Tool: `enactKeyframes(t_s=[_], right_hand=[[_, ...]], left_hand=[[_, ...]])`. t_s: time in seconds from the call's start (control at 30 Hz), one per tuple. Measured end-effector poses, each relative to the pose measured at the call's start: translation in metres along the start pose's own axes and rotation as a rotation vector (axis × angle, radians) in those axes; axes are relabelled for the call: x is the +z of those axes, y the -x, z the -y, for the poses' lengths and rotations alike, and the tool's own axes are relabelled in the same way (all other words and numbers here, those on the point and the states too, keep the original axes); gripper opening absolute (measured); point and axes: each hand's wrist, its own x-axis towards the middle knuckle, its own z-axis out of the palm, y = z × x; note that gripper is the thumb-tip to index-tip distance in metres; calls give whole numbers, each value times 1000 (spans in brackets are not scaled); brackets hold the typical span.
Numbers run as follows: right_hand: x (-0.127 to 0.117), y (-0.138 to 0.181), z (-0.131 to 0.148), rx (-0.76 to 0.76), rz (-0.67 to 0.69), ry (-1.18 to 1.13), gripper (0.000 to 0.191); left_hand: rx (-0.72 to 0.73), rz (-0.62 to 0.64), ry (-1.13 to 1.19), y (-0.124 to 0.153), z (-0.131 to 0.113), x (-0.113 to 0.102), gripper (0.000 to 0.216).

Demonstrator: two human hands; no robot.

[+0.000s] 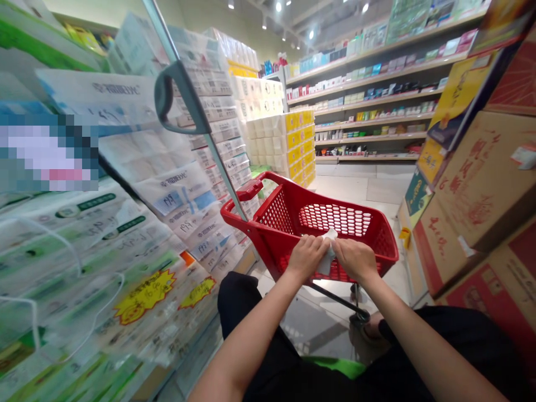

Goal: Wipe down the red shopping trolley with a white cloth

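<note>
Both hands meet over the near rim of a red plastic shopping basket cart. A thin white tissue is pinched between them, one end poking up above the fingers and the rest hanging down in front of the rim. My left hand is closed on its left side, fingers curled. My right hand grips it from the right, thumb and fingertips together. The basket has perforated walls, and its visible inside holds nothing I can make out. At its left end rises a metal pole with a grey loop handle.
Stacked packs of paper tissues line the left, with yellow price tags. Cardboard cartons crowd the right. Yellow-and-white paper packs stand behind the cart, before long shelves of small goods. White cables dangle at left.
</note>
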Motion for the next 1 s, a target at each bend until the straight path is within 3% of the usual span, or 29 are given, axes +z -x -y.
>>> enactKeyframes(t_s=[0.13,0.37,0.47,0.57,0.67,0.77,0.9,1.0], right_hand=[[-1,1,1,-37,7,3,50],[-1,2,4,-41,17,6,50],[-3,1,7,-31,30,-24,49],[-11,-4,17,-55,-31,-83,46],[-21,-11,36,-128,-116,-145,52],[-26,-18,58,-205,-56,-220,56],[-17,-28,76,-176,115,-124,57],[-4,-37,84,-223,152,7,40]], left_hand=[[25,12,-5,15,32,-16,33],[-156,-55,-101,43,84,-40,29],[-228,-67,-116,43,82,-41,29],[-267,-75,-55,37,65,-39,34],[-115,-36,144,31,45,-42,50],[-26,-68,371,30,39,-50,60],[-220,-215,317,34,50,-59,42],[-306,-193,130,38,59,-53,23]])
